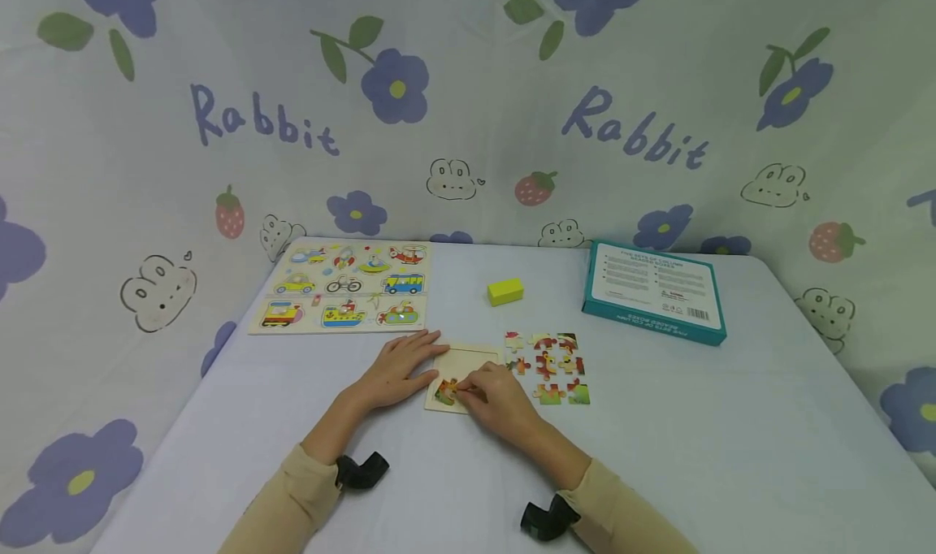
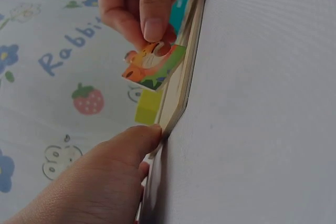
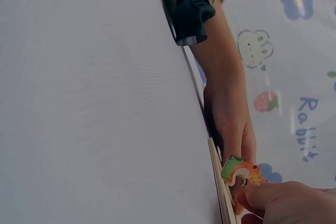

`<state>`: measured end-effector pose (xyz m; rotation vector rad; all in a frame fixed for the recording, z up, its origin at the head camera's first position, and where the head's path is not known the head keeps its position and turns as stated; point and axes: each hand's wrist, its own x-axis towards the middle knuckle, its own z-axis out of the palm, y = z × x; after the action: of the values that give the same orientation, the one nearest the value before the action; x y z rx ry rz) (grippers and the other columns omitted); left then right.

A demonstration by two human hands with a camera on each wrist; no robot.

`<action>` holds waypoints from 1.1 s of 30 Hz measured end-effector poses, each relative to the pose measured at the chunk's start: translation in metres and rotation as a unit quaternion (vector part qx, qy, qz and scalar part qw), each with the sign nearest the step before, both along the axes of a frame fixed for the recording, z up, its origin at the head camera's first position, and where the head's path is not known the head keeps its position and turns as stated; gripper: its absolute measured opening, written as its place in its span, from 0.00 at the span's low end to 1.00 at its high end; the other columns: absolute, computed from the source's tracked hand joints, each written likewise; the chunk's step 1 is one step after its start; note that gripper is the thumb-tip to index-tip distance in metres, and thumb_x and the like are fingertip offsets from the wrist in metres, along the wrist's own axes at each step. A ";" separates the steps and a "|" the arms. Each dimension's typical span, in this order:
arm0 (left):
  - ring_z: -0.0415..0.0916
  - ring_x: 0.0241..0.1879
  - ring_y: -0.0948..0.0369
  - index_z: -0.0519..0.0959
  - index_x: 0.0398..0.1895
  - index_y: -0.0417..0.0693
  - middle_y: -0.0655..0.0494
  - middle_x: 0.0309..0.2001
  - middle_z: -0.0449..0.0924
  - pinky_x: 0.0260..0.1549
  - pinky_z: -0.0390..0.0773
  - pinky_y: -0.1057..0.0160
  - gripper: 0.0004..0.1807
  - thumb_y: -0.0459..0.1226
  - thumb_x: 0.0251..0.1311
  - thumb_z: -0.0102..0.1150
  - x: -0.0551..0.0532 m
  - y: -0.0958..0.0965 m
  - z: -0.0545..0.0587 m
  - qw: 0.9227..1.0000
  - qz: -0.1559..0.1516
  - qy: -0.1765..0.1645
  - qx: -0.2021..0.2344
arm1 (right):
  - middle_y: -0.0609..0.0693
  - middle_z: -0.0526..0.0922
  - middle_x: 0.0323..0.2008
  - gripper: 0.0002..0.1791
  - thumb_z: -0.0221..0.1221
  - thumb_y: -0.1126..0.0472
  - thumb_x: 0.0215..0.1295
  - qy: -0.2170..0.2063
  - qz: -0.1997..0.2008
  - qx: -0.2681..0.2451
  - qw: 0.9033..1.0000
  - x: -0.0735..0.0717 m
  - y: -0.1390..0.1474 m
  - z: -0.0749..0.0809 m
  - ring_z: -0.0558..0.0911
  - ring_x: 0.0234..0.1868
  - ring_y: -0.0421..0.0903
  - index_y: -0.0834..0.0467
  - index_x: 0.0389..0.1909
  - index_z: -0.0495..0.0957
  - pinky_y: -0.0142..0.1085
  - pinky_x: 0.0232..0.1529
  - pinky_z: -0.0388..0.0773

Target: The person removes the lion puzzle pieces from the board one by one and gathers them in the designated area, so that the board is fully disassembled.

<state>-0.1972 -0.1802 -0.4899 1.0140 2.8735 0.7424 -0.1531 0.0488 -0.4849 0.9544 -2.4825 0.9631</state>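
Observation:
My right hand (image 1: 500,400) pinches a colourful jigsaw piece (image 1: 445,391) between thumb and fingers, over the lower left part of a square wooden puzzle tray (image 1: 478,357). In the left wrist view the piece (image 2: 165,66) is tilted above the tray's rim, showing orange, green and white print. My left hand (image 1: 395,371) lies along the tray's left side with its fingers stretched out, the thumb (image 2: 142,137) touching the rim. Right of the tray, several loose jigsaw pieces (image 1: 544,367) lie printed side up in rough rows.
At the back left lies a wooden board (image 1: 351,290) with pictures of vehicles. A yellow block (image 1: 505,292) stands behind the tray. The teal and white box (image 1: 654,292) lies at the back right, before a patterned cloth backdrop (image 1: 468,91).

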 end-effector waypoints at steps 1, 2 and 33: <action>0.46 0.68 0.56 0.67 0.64 0.57 0.55 0.69 0.55 0.60 0.47 0.47 0.25 0.51 0.64 0.47 0.000 0.000 0.000 1.000 0.001 0.000 -0.001 | 0.40 0.79 0.25 0.02 0.67 0.61 0.52 -0.004 0.000 -0.005 1.000 0.000 0.000 0.000 0.70 0.27 0.33 0.53 0.27 0.83 0.27 0.27 0.67; 0.46 0.68 0.56 0.67 0.64 0.57 0.55 0.69 0.55 0.60 0.47 0.47 0.25 0.51 0.64 0.47 0.000 0.000 0.000 1.000 0.001 0.000 -0.001 | 0.40 0.79 0.25 0.02 0.67 0.62 0.52 -0.008 0.001 -0.011 1.000 0.000 -0.001 0.000 0.71 0.27 0.33 0.53 0.26 0.83 0.27 0.28 0.68; 0.46 0.68 0.55 0.66 0.64 0.57 0.55 0.69 0.55 0.61 0.47 0.47 0.30 0.57 0.61 0.48 0.000 0.001 0.004 1.000 0.003 -0.009 -0.009 | 0.43 0.78 0.31 0.09 0.62 0.65 0.56 -0.089 0.018 -0.046 0.995 -0.003 0.019 0.022 0.76 0.34 0.37 0.55 0.39 0.79 0.31 0.34 0.75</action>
<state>-0.1969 -0.1791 -0.4858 0.9910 2.8644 0.7205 -0.1559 0.0679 -0.4632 0.9227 -2.5462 1.2136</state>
